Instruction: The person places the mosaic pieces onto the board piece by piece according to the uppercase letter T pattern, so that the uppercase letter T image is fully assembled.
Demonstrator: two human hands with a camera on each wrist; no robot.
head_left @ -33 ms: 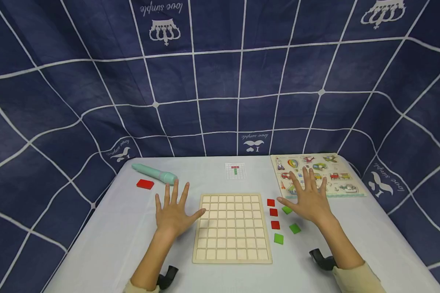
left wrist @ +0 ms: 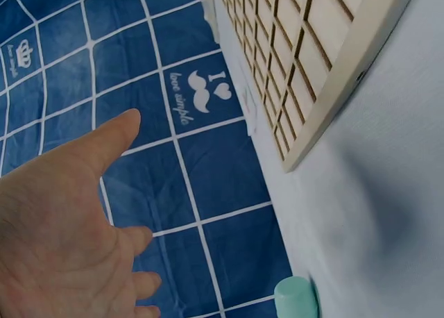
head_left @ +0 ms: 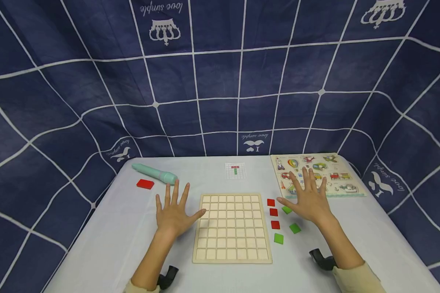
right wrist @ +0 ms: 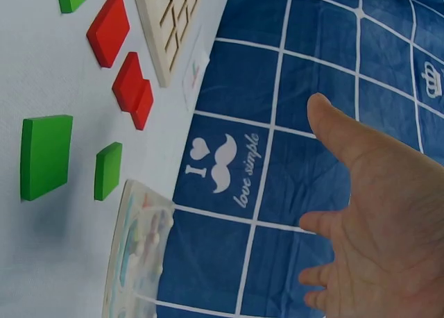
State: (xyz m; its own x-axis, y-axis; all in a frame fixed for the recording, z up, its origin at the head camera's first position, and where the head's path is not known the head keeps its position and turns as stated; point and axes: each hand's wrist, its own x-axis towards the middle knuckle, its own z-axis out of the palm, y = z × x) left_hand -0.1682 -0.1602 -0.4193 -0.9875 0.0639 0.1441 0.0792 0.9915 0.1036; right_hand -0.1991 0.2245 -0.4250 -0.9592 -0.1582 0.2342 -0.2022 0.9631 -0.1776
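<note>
My left hand is held over the table with straight, spread fingers, its thumb overlapping the left edge of a wooden grid board. In the left wrist view, the palm holds nothing and stands apart from the board. To the right, my right hand is likewise spread and holds nothing. Its thumb points toward three red square tiles in a column beside the board. Near them lie three green tiles, one partly under the thumb's line of sight. The board's square cells hold no coloured tiles.
A small card with a red and green T pattern lies behind the board. Back right is a picture puzzle board, partly covered by the right hand. A teal cylinder and a red block lie back left. A blue curtain surrounds the table.
</note>
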